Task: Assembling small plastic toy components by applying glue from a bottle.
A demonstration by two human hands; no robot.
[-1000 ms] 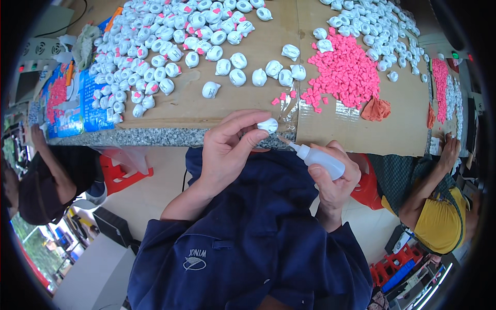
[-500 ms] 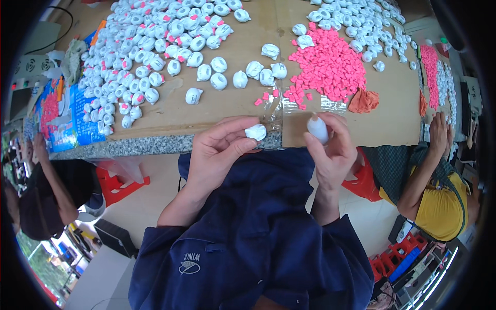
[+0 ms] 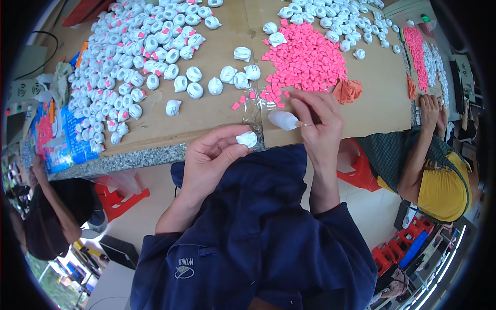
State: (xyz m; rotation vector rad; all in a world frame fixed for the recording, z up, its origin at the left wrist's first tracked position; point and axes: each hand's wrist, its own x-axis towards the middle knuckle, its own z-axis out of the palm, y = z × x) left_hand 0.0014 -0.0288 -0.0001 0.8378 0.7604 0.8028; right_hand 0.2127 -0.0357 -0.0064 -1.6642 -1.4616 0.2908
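My left hand (image 3: 209, 157) pinches a small white rounded piece (image 3: 247, 138) between thumb and fingers, above the table's front edge. A small white squeeze bottle (image 3: 283, 120) with a thin nozzle lies on its side, its nozzle toward my right hand (image 3: 321, 116). That hand stretches past the bottle, thumb and fingers apart, with fingertips close to the near side of a heap of small pink pieces (image 3: 305, 59). Whether the nozzle touches the hand is unclear. A few pink pieces (image 3: 243, 99) lie loose left of the heap.
White pieces, some with pink parts, form a large pile (image 3: 155, 46) at left; more white pieces (image 3: 356, 23) lie far right. A crumpled orange cloth (image 3: 347, 91) rests beside the heap on cardboard (image 3: 377, 111). Other people work at left (image 3: 51, 206) and right (image 3: 439, 175).
The bottle has gone from upright in my right hand to lying sideways, further left. My right hand has reached forward toward the pink heap. The left hand keeps its white piece.
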